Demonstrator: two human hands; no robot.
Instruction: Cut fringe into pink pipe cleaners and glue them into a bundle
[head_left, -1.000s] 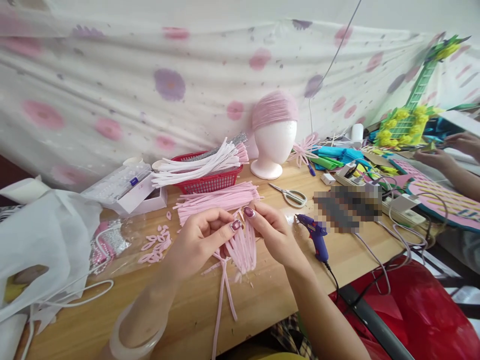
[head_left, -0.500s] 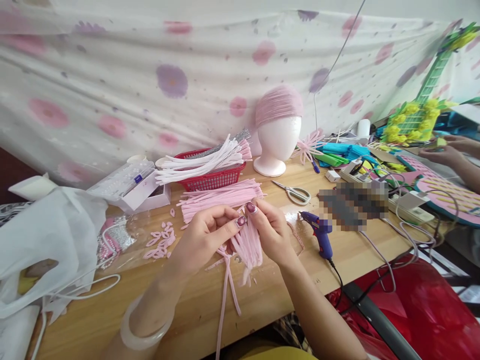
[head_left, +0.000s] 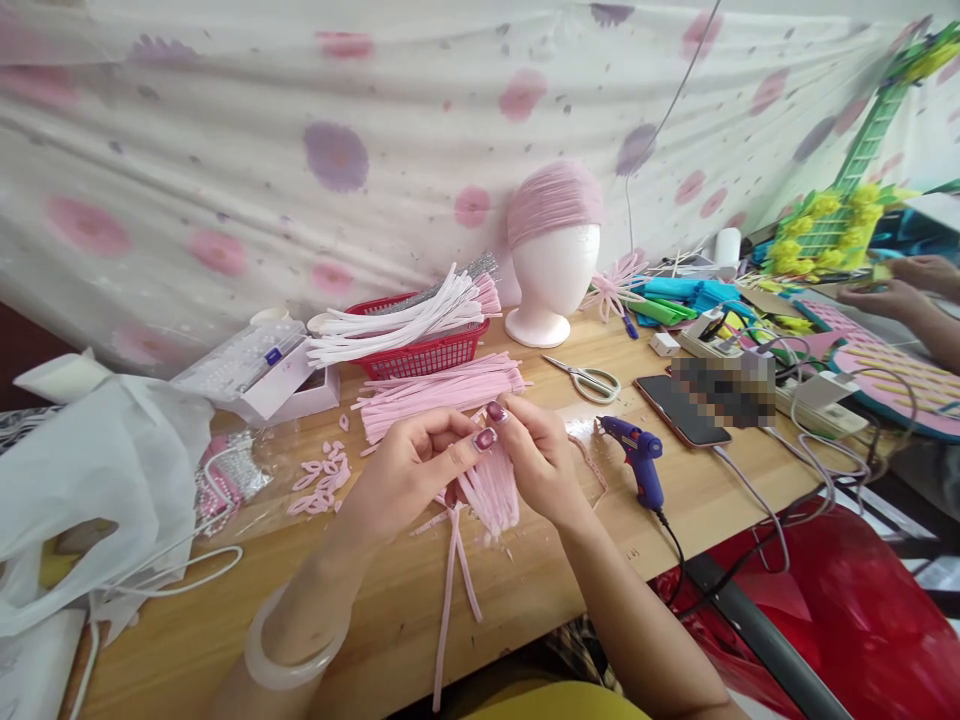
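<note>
Both my hands meet above the front of the wooden table. My left hand [head_left: 416, 465] is closed, thumb and fingers pinching a bunch of pink pipe cleaners [head_left: 492, 495] near its upper end. From the other side my right hand [head_left: 541, 462] grips the same bunch, its thumb close to the left thumb. The pink stems hang and fan down between the hands; their pinched ends are hidden by the fingers. Below my left hand, two long pink stems [head_left: 448, 600] trail toward the table's front edge. Small pink looped pieces [head_left: 324, 480] lie to the left.
Behind the hands lie more pink pipe cleaners [head_left: 442, 392] and a red basket [head_left: 435, 357] with white stems. A foam head [head_left: 553, 270], scissors [head_left: 589, 382], a blue glue gun [head_left: 637, 460] and a phone [head_left: 682, 408] stand or lie rightward. Another person's hands [head_left: 896, 290] work at far right.
The bunch's lower end hangs slightly higher and looks more even than before. Both hands keep their pinch, with small finger shifts. The camera view has moved slightly.
</note>
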